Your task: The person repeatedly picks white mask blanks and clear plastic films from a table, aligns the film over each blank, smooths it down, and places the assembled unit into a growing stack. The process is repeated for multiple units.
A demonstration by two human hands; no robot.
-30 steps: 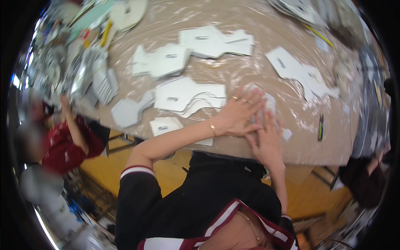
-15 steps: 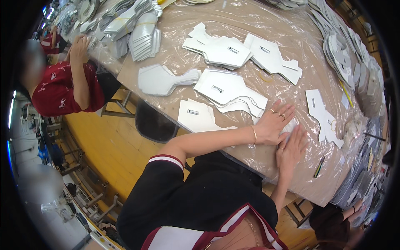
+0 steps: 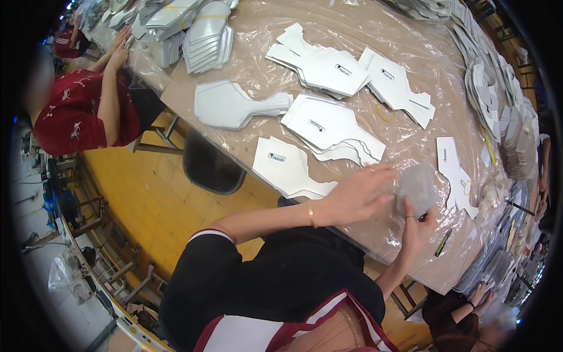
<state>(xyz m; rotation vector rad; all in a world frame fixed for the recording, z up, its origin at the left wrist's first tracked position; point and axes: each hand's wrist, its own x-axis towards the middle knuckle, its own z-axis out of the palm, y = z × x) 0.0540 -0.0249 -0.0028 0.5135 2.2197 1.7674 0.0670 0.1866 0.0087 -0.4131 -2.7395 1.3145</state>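
Note:
A small pale grey, rounded piece of sheet material is tilted up over the plastic-covered table. Its near edge is between the thumb and fingers of my right hand. Just left of it, my left hand hovers with fingers outstretched and nothing in its grasp. Around my hands lie cut white pieces with small printed labels: a fanned stack, a single-looking piece by the near edge, and a narrow stepped one to the right. A grey-white paddle-shaped stack sits farther left.
Two more white stacks lie farther back. A pen rests near the right edge, a yellow stick beyond it. Tall piles stand far left, others right. A black stool and a co-worker in red are left.
Both hands were pressed flat on the table over the pale piece. Now my right hand has lifted it, and my left hand has drawn off to the left.

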